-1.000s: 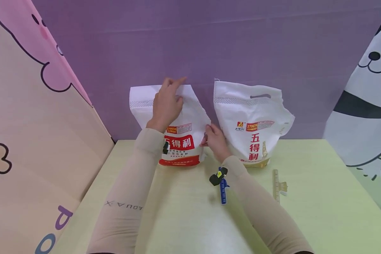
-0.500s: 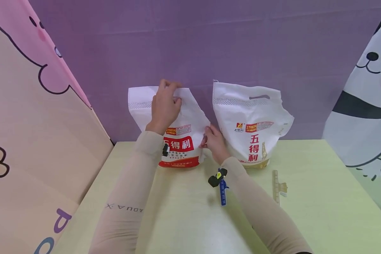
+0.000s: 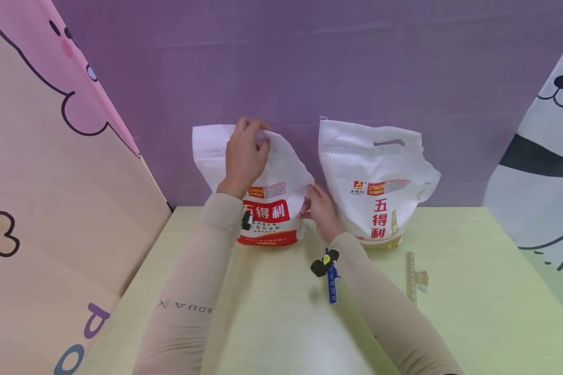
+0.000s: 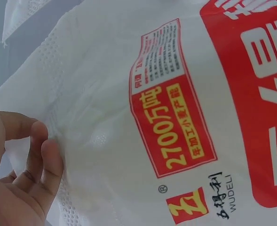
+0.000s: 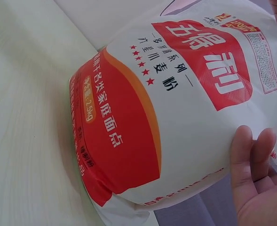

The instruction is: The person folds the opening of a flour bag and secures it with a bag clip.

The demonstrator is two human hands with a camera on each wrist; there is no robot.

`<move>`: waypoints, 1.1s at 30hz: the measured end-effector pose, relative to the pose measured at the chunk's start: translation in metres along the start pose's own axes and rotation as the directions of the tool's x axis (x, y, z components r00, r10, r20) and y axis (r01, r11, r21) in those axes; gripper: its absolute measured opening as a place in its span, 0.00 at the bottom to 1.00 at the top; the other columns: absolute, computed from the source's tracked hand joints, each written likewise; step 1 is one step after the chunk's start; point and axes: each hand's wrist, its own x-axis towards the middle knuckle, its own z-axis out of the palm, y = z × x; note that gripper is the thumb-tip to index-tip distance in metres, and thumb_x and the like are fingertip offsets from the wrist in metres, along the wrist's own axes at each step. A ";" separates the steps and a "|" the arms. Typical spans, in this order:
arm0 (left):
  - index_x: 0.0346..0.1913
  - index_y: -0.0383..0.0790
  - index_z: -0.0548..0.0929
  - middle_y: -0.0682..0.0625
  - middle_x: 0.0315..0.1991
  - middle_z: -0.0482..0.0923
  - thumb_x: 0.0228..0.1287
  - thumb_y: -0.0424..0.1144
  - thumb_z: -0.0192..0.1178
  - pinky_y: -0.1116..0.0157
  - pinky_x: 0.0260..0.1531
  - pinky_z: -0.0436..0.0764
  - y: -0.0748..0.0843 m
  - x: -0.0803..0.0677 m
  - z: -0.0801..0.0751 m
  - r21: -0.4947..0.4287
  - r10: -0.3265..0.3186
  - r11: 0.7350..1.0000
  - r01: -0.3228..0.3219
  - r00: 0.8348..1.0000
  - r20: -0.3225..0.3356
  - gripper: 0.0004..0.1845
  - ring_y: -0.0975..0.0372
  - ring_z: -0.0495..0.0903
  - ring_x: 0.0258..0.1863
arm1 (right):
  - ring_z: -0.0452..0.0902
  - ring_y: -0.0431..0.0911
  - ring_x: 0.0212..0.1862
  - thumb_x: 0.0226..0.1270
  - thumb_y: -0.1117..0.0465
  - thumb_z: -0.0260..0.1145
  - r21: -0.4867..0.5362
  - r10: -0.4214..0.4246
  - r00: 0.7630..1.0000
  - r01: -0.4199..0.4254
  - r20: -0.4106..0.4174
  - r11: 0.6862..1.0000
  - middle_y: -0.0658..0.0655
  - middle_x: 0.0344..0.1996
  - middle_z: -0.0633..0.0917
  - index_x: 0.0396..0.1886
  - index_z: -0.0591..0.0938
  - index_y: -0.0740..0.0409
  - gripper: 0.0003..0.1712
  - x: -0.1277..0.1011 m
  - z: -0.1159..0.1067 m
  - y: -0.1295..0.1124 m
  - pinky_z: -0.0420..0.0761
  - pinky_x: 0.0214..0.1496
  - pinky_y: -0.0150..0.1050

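Note:
A white flour bag with a red label stands upright at the back of the table. My left hand grips its top edge, with curled fingers against the white band in the left wrist view. At the bag's right side, my right hand holds the edge between fingers and thumb. Two right fingertips lie on the front face in the right wrist view, the others behind it. The bag's top right corner curves down.
A second white flour bag with a gold base stands just right of my right hand. On the table lie a blue clip, partly behind my right wrist gear, and a beige clip. A purple backdrop rises behind.
My left index finger, stretched out above the bag before, is now bent over its top edge. The bag's top right corner has bent down. My right hand keeps its hold.

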 end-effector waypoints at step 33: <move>0.50 0.45 0.88 0.47 0.53 0.82 0.70 0.46 0.62 0.59 0.42 0.85 0.025 -0.008 0.000 0.089 0.161 0.982 -0.164 0.986 0.036 0.13 0.53 0.84 0.42 | 0.74 0.44 0.26 0.82 0.39 0.46 0.096 -0.104 0.993 0.098 0.062 0.991 0.51 0.24 0.75 0.71 0.73 0.49 0.29 -0.010 -0.002 -0.005 0.84 0.40 0.40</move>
